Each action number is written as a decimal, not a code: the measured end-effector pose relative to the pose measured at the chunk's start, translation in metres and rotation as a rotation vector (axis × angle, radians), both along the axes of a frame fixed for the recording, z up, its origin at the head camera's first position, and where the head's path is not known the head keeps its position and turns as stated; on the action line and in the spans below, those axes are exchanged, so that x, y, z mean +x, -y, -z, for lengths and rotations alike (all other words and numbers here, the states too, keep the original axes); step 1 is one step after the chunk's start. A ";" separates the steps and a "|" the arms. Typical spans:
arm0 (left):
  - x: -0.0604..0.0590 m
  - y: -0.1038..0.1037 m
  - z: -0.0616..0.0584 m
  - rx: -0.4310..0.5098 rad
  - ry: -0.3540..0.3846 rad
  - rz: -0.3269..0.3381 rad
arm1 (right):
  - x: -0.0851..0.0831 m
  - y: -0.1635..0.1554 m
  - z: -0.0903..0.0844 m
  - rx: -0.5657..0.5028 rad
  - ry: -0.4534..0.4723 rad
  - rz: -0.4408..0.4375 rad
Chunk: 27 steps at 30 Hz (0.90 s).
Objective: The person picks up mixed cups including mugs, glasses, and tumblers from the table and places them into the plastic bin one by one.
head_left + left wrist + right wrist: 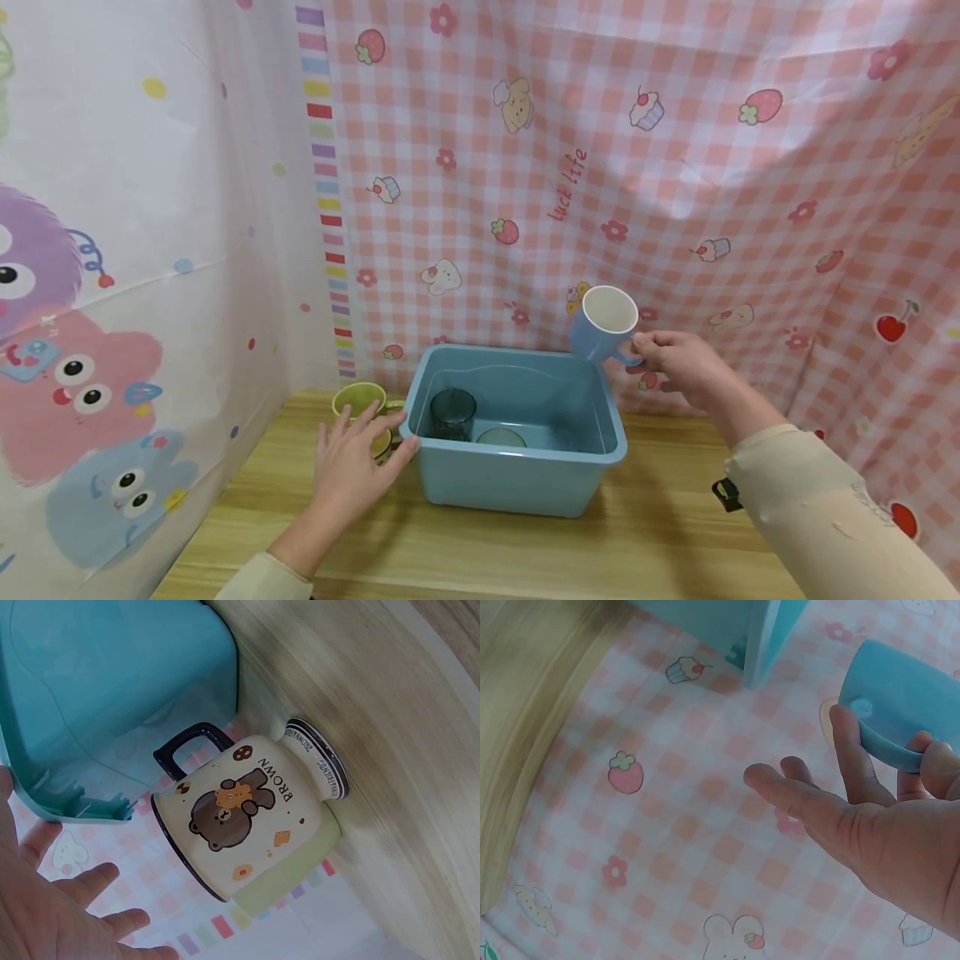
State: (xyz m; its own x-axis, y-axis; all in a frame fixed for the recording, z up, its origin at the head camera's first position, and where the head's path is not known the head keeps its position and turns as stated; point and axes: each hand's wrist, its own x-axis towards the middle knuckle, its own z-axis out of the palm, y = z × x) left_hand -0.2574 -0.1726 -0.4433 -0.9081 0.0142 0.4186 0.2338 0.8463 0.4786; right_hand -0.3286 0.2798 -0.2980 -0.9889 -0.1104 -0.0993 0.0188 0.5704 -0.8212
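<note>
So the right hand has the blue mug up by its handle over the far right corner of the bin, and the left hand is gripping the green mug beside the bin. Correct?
Not quite. The left hand is open with fingers spread, reaching toward the green mug, not gripping it; the left wrist view shows the gap. The right hand does hold the blue mug by its handle over the bin.

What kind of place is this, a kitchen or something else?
Probably a small staged corner, not a real kitchen: cartoon-print cloths hang as walls around a wooden table bearing a blue plastic tub and mugs.
</note>
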 end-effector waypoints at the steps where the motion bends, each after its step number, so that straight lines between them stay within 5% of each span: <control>1: 0.000 0.000 0.000 -0.001 0.003 0.000 | 0.000 0.002 0.000 0.002 -0.001 0.001; 27: 0.001 0.000 -0.002 0.003 0.015 0.000 | -0.011 0.055 0.013 -0.147 0.127 0.045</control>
State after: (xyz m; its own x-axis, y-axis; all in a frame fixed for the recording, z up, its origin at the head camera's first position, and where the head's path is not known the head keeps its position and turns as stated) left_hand -0.2561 -0.1725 -0.4417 -0.9143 0.0130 0.4047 0.2265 0.8450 0.4845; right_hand -0.3396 0.2250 -0.3106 -0.9738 -0.0894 -0.2092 0.1497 0.4405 -0.8852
